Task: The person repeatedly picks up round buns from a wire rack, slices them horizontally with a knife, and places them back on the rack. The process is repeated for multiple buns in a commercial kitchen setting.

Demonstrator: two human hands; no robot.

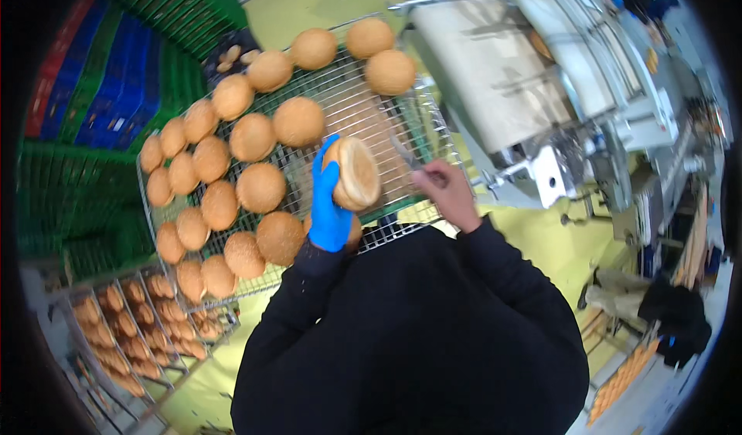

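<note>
In a blue glove, my left hand [328, 209] holds a round bread bun [358, 174] on its side above a wire rack [377, 113]. The bun's pale side and flat base face right; a second bun may be behind it, I cannot tell. My bare right hand [449, 191] grips a small knife [404, 152] whose blade points up and left, apart from the bun. Rows of browned buns [253, 137] lie on the rack, mostly on its left half. Two buns sit at its far right corner, one of them the nearer bun [390, 73]. My left wrist partly hides another bun.
A belt machine [487, 70] stands close to the rack's right side. Stacked plastic crates [110, 81] rise at the left. A rack trolley [136, 330] full of buns stands lower left. A person [666, 313] in dark clothing is at the far right, near a tray of buns [623, 383].
</note>
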